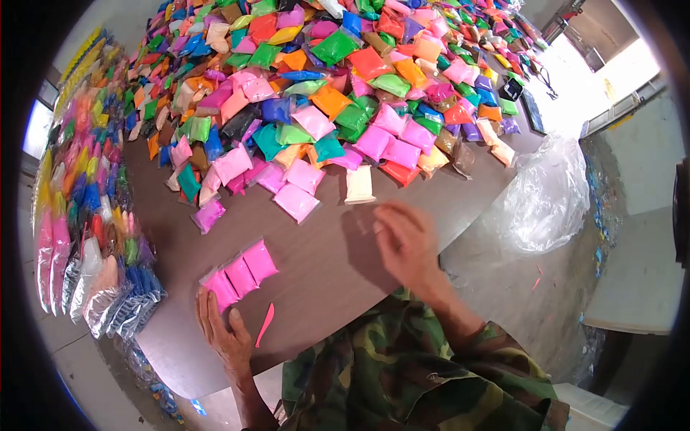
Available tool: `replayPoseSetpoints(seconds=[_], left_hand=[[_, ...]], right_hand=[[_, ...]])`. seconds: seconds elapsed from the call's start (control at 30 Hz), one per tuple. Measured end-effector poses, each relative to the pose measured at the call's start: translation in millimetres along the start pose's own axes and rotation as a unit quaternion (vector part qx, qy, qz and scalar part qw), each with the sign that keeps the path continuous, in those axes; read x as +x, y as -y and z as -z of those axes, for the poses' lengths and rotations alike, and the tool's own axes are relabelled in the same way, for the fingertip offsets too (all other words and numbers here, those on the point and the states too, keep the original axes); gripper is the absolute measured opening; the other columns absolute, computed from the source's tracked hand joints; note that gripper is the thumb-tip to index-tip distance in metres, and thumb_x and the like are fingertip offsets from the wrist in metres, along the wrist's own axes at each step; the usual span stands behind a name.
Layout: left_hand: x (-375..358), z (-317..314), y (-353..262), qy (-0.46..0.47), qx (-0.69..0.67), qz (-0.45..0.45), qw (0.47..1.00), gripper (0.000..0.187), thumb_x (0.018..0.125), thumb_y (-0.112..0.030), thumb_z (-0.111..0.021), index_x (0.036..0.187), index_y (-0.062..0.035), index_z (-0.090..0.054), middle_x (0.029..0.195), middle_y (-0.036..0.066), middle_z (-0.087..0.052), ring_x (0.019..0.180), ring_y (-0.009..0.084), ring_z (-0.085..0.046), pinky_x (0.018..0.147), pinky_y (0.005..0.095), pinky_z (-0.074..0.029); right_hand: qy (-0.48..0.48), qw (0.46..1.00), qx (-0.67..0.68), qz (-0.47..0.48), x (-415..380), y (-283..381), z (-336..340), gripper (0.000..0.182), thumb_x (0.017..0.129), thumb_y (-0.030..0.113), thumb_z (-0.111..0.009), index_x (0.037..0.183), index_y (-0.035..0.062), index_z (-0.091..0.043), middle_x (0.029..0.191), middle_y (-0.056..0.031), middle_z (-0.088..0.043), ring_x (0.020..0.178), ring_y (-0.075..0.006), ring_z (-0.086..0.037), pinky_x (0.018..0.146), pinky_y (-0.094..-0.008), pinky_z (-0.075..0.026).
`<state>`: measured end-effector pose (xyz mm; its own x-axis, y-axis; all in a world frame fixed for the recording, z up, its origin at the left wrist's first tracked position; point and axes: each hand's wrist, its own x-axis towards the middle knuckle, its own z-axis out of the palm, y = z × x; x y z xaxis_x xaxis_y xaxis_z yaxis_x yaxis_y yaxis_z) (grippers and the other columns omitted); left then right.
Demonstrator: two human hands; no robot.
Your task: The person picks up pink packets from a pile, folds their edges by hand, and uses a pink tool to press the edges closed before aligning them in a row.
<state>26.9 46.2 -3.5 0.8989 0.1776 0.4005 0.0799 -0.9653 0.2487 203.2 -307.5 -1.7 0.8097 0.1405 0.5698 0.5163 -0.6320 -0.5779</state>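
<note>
Three bright pink packets (242, 271) lie side by side in a slanting row on the brown table. My left hand (221, 335) rests at the lower left end of this row, fingers stretched out and touching the nearest packet, thumb apart. Just right of that hand lies a thin pink plastic knife-like tool (265, 325). Above the table, my right hand (408, 246) hovers with loosely bent fingers, and nothing shows in it. Closest to its fingertips is a cream packet (359, 184) at the front of the heap.
A large heap of colourful small packets (316, 93) covers the far part of the table (316, 248). Stacked clear bags of coloured packets (93, 237) stand at the left edge. A crumpled clear plastic bag (550, 194) hangs at the right edge, near a dark phone-like object (532, 111).
</note>
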Motion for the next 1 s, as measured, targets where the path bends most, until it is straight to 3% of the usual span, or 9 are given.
replayPoseSetpoints(seconds=[0.17, 0.4, 0.5, 0.6, 0.7, 0.8, 0.9, 1.0], left_hand=[[1, 0, 2, 0.015, 0.01, 0.0, 1.0, 0.047, 0.11, -0.026, -0.057, 0.143, 0.0059, -0.059, 0.153, 0.024, -0.057, 0.142, 0.0496, -0.052, 0.12, 0.0574, -0.042], [2, 1, 0, 0.012, 0.014, -0.005, 1.0, 0.041, 0.107, -0.019, -0.058, 0.139, 0.0063, -0.064, 0.152, 0.024, -0.059, 0.14, 0.0494, -0.053, 0.118, 0.0571, -0.043], [2, 1, 0, 0.011, 0.01, -0.004, 1.0, 0.04, 0.107, -0.018, -0.058, 0.138, 0.0056, -0.065, 0.152, 0.024, -0.059, 0.139, 0.049, -0.054, 0.117, 0.0573, -0.043], [2, 1, 1, 0.007, 0.007, -0.005, 1.0, 0.041, 0.106, -0.018, -0.059, 0.14, 0.0046, -0.064, 0.152, 0.023, -0.059, 0.139, 0.0486, -0.053, 0.117, 0.057, -0.043], [2, 3, -1, 0.009, 0.008, -0.002, 1.0, 0.042, 0.105, -0.018, -0.06, 0.141, 0.0035, -0.063, 0.154, 0.022, -0.057, 0.14, 0.0485, -0.052, 0.118, 0.0568, -0.043], [3, 6, -2, 0.014, 0.014, -0.001, 1.0, 0.044, 0.105, -0.019, -0.061, 0.143, 0.0035, -0.062, 0.155, 0.023, -0.056, 0.14, 0.0485, -0.052, 0.118, 0.0569, -0.043], [4, 8, -8, 0.012, -0.005, 0.014, 1.0, 0.048, 0.105, -0.022, -0.062, 0.145, 0.0048, -0.059, 0.154, 0.025, -0.055, 0.14, 0.0485, -0.052, 0.118, 0.0568, -0.043], [4, 4, -7, -0.002, -0.015, 0.024, 1.0, 0.053, 0.105, -0.026, -0.063, 0.147, 0.006, -0.057, 0.154, 0.026, -0.055, 0.14, 0.0482, -0.052, 0.118, 0.0571, -0.042]], right_hand=[[-0.085, 0.991, -0.102, 0.012, 44, -32, 22, 0.029, 0.083, 0.004, -0.08, 0.112, 0.0078, -0.076, 0.116, -0.0077, -0.075, 0.104, -0.0301, -0.071, 0.091, -0.0418, -0.051], [0.007, 0.986, -0.155, 0.063, 91, -27, 3, 0.036, 0.085, 0.016, -0.082, 0.12, 0.01, -0.074, 0.131, -0.0071, -0.068, 0.123, -0.0279, -0.064, 0.099, -0.0449, -0.046], [0.025, 0.983, -0.171, 0.058, 97, -30, -10, 0.036, 0.086, 0.018, -0.082, 0.12, 0.0107, -0.074, 0.129, -0.0064, -0.069, 0.127, -0.0278, -0.062, 0.102, -0.0457, -0.045], [0.005, 0.982, -0.178, 0.065, 98, -40, -21, 0.034, 0.086, 0.018, -0.081, 0.119, 0.0107, -0.075, 0.128, -0.0054, -0.07, 0.126, -0.026, -0.063, 0.102, -0.0446, -0.045], [-0.049, 0.976, -0.183, 0.109, 101, -49, -20, 0.031, 0.09, 0.017, -0.079, 0.12, 0.0092, -0.075, 0.119, -0.0057, -0.073, 0.115, -0.0284, -0.068, 0.093, -0.0422, -0.05], [-0.129, 0.987, -0.072, 0.064, 102, -47, -7, 0.024, 0.097, 0.017, -0.076, 0.118, 0.0065, -0.076, 0.097, -0.0083, -0.072, 0.095, -0.0231, -0.073, 0.079, -0.0361, -0.053], [-0.044, 0.979, 0.083, -0.18, 78, -12, 22, 0.02, 0.103, 0.018, -0.072, 0.116, 0.0027, -0.076, 0.083, -0.0068, -0.069, 0.08, -0.0133, -0.069, 0.069, -0.0299, -0.052], [-0.013, 0.939, 0.22, -0.262, 37, -6, 17, 0.024, 0.106, 0.02, -0.07, 0.118, -0.0004, -0.076, 0.082, -0.0019, -0.069, 0.078, -0.0059, -0.063, 0.07, -0.0265, -0.053]])
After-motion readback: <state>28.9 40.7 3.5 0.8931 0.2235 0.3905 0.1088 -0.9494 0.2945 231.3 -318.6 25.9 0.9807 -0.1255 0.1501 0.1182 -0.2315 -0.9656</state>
